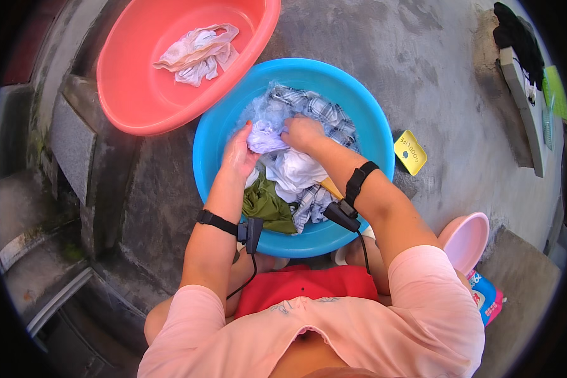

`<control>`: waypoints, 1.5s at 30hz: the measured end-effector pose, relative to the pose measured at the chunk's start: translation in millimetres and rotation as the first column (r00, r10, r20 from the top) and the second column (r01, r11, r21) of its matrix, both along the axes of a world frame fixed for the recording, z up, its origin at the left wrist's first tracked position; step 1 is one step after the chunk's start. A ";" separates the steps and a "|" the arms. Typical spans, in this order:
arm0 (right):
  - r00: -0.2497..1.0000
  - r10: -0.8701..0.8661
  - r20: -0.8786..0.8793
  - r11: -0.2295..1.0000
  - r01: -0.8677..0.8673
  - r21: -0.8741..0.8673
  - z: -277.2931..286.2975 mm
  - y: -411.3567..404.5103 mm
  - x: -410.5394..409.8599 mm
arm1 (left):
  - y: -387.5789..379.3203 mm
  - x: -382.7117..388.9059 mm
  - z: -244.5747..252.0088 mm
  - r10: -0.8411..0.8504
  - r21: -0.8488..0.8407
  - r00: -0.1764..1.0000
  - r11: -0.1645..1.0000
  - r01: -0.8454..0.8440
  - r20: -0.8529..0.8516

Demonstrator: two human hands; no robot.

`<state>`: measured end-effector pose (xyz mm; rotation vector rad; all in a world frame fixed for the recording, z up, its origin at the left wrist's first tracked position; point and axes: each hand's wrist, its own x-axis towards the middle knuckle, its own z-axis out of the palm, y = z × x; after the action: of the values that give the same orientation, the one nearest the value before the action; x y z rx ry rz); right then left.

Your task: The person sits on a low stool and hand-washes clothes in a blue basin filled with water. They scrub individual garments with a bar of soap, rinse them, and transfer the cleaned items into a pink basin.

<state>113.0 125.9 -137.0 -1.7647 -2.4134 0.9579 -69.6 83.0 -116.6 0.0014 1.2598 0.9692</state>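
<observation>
A large blue plastic basin (368,113) stands before me with sudsy water and wet clothes in it. My right hand (303,133) grips a bunched white cloth (266,138) above the suds. On the cloth's other side is my left hand (241,150), its palm turned inward and its fingers against the cloth. More white fabric (296,171) lies just below the hands. Nearer to me are an olive-green garment (268,205) and a plaid garment (310,208). Plaid fabric (328,109) also lies in the suds at the basin's far side. A yellowish strip (331,188) shows partly beneath my right forearm.
A red-pink basin (137,113) holding pale wet cloths (201,53) overlaps the blue basin's far left rim. Right of the blue basin lies a yellow soap box (410,152). A small pink basin (465,243) and a blue and pink packet (486,295) are at lower right.
</observation>
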 end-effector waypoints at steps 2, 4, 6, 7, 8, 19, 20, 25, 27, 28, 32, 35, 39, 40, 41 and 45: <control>0.991 -0.132 0.017 0.990 0.132 -0.055 -18.7 9.7 15.3 | -1.4 -4.9 -10.9 0.074 0.010 0.991 0.997 -0.074 -0.108; 0.981 -0.184 -0.058 0.978 0.176 -0.114 -17.9 1.7 9.8 | -4.2 -5.6 -21.1 0.119 -0.024 0.989 0.993 -0.118 0.085; 0.947 -0.182 -0.266 0.980 0.153 -0.127 0.7 -14.8 -15.9 | -4.9 -3.6 -29.5 0.173 -0.102 0.940 0.984 -0.149 0.294; 0.907 -0.124 -0.404 0.992 0.107 -0.065 14.2 -25.1 -31.0 | -5.1 -3.5 -31.9 0.129 -0.086 0.919 0.991 -0.104 0.373; 0.865 -0.110 -0.490 0.993 0.117 -0.017 27.2 -35.8 -46.8 | -4.4 -2.1 -33.7 0.045 -0.026 0.867 0.999 -0.037 0.497; 0.990 -0.133 -0.037 0.986 0.129 -0.107 6.0 0.5 0.6 | -6.9 4.3 -12.2 0.272 -0.072 0.954 0.962 -0.265 0.124; 0.982 -0.109 -0.153 0.986 0.087 -0.145 9.1 -10.7 -7.6 | -7.7 5.8 -15.1 0.310 -0.103 0.931 0.950 -0.295 0.190; 0.884 0.132 -0.448 0.991 -0.125 0.045 48.0 -45.0 -52.2 | -7.8 0.7 -27.2 0.187 -0.108 0.889 0.982 -0.156 0.419; 0.963 0.061 -0.264 0.996 -0.039 0.085 52.0 -38.4 -48.8 | -6.7 -2.2 -22.3 0.157 -0.002 0.941 0.986 -0.164 0.301; 0.982 0.054 -0.182 0.994 -0.035 0.103 50.7 -33.2 -42.9 | -6.4 -2.1 -16.7 0.138 -0.026 0.975 0.990 -0.135 0.177; 0.958 -0.141 -0.249 0.946 0.204 0.250 37.5 -15.7 -15.9 | 0.1 8.1 17.0 0.175 0.114 0.984 0.978 -0.176 0.020; 0.891 0.008 -0.453 0.979 0.084 0.184 36.7 -14.9 -8.2 | 3.8 17.5 37.3 0.104 0.258 0.993 0.959 -0.116 0.060; 0.872 -0.021 -0.489 0.998 -0.014 -0.068 52.1 -9.3 2.8 | 4.6 8.7 48.2 -0.048 0.420 0.985 0.900 0.115 -0.167; 0.847 -0.067 -0.527 0.992 0.001 -0.123 56.7 -4.5 9.9 | 4.9 2.8 48.8 -0.068 0.419 0.946 0.885 0.205 -0.318; 0.814 -0.119 -0.568 0.985 0.027 -0.168 60.9 0.2 18.1 | 5.5 -3.7 48.7 0.027 0.470 0.921 0.866 0.172 -0.388; 0.378 -0.533 -0.757 0.840 0.131 -0.526 77.9 14.3 49.9 | 7.1 -26.2 48.5 0.246 0.490 0.669 0.848 0.201 -0.702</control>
<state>162.9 140.3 -59.1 -1.1746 -1.1514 1.7752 -95.8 90.0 -68.2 0.9294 1.6846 1.3911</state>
